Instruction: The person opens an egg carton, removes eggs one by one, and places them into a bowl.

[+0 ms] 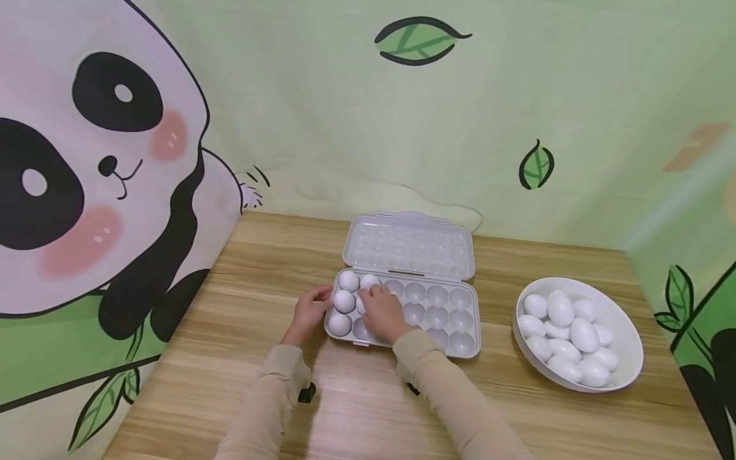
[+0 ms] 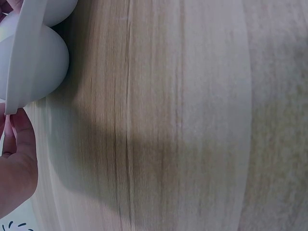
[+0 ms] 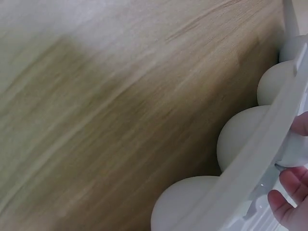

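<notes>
A pale egg carton (image 1: 460, 350) lies with its lid (image 1: 408, 246) folded back behind it. White eggs fill its leftmost column, such as the egg (image 1: 339, 324) nearest the front. Another egg (image 1: 370, 281) sits at the back of the second column. My left hand (image 1: 310, 313) pinches the carton's left rim, as the left wrist view shows at its fingers (image 2: 24, 134). Over the second column, my right hand (image 1: 384, 313) holds an egg (image 3: 294, 151) low at the middle cup. That hand covers part of the neighbouring cups.
To the right of the carton stands a white bowl (image 1: 629, 361) heaped with several white eggs. Wooden tabletop (image 1: 247, 275) surrounds both. A printed cloth (image 1: 322, 96) with a panda and leaves hangs behind the table and along its sides.
</notes>
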Motion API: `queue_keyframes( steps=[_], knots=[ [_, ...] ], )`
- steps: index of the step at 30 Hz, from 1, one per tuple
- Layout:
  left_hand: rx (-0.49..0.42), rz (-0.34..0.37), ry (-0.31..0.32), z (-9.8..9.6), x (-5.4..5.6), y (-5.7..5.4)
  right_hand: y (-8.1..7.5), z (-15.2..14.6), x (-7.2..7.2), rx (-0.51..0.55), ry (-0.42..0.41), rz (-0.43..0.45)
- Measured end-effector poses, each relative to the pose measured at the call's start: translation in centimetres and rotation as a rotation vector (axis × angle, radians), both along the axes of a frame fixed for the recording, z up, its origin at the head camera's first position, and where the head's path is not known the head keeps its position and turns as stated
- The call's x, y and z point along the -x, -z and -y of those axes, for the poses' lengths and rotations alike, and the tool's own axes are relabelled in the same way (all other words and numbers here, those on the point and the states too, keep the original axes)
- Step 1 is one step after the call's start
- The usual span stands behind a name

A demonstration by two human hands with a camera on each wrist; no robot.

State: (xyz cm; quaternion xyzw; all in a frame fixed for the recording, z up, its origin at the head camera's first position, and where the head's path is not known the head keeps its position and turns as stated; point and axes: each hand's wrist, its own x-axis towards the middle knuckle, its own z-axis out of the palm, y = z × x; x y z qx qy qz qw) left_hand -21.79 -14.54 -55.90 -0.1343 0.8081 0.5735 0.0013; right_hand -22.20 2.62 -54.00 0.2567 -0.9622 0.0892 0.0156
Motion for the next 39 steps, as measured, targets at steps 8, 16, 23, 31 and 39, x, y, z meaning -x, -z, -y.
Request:
queue_keyframes(
  steps=[8,16,23,31,39],
  knots=[
    [-0.004,-0.009,0.012,-0.2,0.0,0.3,0.4,-0.5,-0.1,0.111,0.004,0.053],
    [0.003,-0.018,0.011,-0.1,-0.1,0.3,-1.4,-0.9,-0.2,0.396,0.044,0.228],
    [0.006,-0.012,0.002,-0.1,-0.1,0.2,-3.5,-2.4,0.4,0.476,0.097,0.269],
    [0.000,-0.020,-0.003,-0.1,0.0,0.2,-6.9,-5.4,0.6,0.584,0.118,0.330],
    [0.005,-0.010,0.001,-0.1,0.0,0.1,-10.0,-8.8,0.8,0.607,0.095,0.376]
  ],
)
